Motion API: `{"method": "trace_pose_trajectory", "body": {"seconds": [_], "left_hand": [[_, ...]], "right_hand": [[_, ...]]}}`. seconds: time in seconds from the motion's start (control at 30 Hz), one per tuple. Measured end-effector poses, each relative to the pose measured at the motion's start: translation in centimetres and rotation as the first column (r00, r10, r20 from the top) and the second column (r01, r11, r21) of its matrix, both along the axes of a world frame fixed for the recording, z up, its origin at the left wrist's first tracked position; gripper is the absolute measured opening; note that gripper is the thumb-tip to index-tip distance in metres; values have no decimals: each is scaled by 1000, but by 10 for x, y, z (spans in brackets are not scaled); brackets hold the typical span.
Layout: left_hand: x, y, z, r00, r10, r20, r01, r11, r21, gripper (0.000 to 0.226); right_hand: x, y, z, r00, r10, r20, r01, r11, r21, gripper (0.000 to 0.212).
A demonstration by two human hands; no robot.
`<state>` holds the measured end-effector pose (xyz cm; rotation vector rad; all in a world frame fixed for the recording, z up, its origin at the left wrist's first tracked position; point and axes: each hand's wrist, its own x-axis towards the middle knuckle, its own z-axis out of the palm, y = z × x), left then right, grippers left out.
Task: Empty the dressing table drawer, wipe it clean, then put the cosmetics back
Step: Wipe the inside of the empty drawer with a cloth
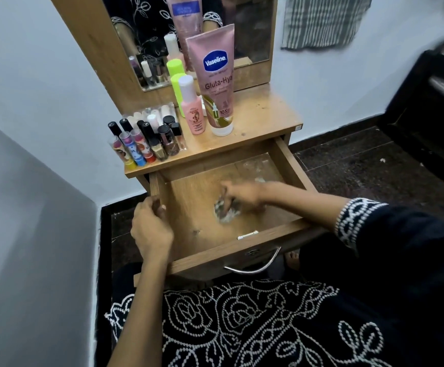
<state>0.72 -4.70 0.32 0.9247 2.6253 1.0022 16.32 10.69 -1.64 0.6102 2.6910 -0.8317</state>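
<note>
Left hand curled round the left wall of the drawer, fingers hooked over the rim, thumb on the outside. Drawer pulled well out from under the surface, its wooden floor bare but for pale smears toward the back right corner. A crumpled cloth on the drawer floor, right of the left hand and well apart from it, about mid-drawer. Right hand reaching in from the right over the front edge, lying on top of the cloth and pressing it to the wood; blurred, fingers seemingly bunched on the cloth, though exact grip hard to tell. Dark embroidered sleeve crossing the drawer's right front corner.

Up on the surface, behind and above both hands: a clear organiser at the left edge, packed with lip balms, nail polishes and black-capped tubes. Right of it, a green bottle, then a small pink bottle with a white cap just in front. Further right, a tall pink tube standing on its cap, touching or almost touching the pink bottle. Mirror behind, doubling the lot. Metal handle on the drawer front, near the lap.
</note>
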Motion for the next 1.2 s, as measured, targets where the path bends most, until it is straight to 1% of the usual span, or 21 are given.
{"method": "trace_pose_trajectory", "body": {"seconds": [0.03,0.07,0.13,0.17,0.27,0.33,0.37,0.47,0.5,0.53,0.57,0.6,0.63,0.67,0.73,0.83,0.9,0.97,1.03,1.13,1.2], "left_hand": [[0,0,-1,1000,-2,0,2,1000,5,30],[0,-1,-1,1000,-3,-1,3,1000,8,30],[1,-1,-2,1000,-3,0,3,1000,4,30],[1,-2,-2,1000,-3,2,3,1000,3,30],[1,-2,-1,1000,-2,14,2,1000,7,30],[1,0,-1,1000,9,22,-9,1000,5,29],[1,0,-1,1000,13,22,-13,1000,3,29],[1,1,0,1000,5,17,-5,1000,7,30],[1,0,1,1000,3,17,-3,1000,10,30],[2,0,1,1000,1,16,-1,1000,13,30],[1,-1,0,1000,-2,11,2,1000,16,29],[1,-1,0,1000,-6,7,6,1000,19,29],[1,-2,-1,1000,-7,4,7,1000,24,29],[0,-2,-2,1000,-6,1,6,1000,28,29],[0,-2,-3,1000,0,2,0,1000,30,29],[1,-1,-3,1000,1,9,-1,1000,19,30],[1,-1,-2,1000,1,12,-1,1000,16,30],[1,-1,-1,1000,-4,-2,4,1000,9,30],[1,-1,0,1000,-12,-6,12,1000,2,30],[2,-1,2,1000,-23,4,23,1000,-15,31],[2,-2,2,1000,-24,-2,24,1000,-16,31]], "right_hand": [[7,-13,-2,995,91,31,-90,996,-23,17],[16,-22,-1,983,181,43,-180,984,-7,17],[31,-20,5,960,274,63,-276,961,14,20],[38,-13,7,949,293,112,-299,954,32,23],[46,11,14,921,234,310,-283,951,125,25],[42,23,18,923,181,340,-254,950,184,24],[38,27,21,940,140,310,-214,951,222,24],[30,31,27,994,-25,109,-10,950,311,28],[29,28,25,996,-62,62,39,950,310,30],[31,22,22,996,-73,52,54,953,298,32],[36,16,20,993,-68,91,43,966,254,32],[44,9,19,986,-44,161,16,985,173,34],[53,2,19,974,4,227,-23,997,78,36],[62,-5,21,961,61,268,-68,997,19,40],[71,-8,26,946,105,306,-118,993,24,46],[58,-3,29,959,29,280,-66,990,123,42],[45,4,27,984,-44,170,3,972,235,34],[33,12,25,990,-135,48,118,958,260,32],[17,15,19,980,-200,-6,194,942,274,31],[-4,9,7,934,-357,-10,336,869,364,27],[-9,9,3,858,-512,-30,479,779,405,33]]}}
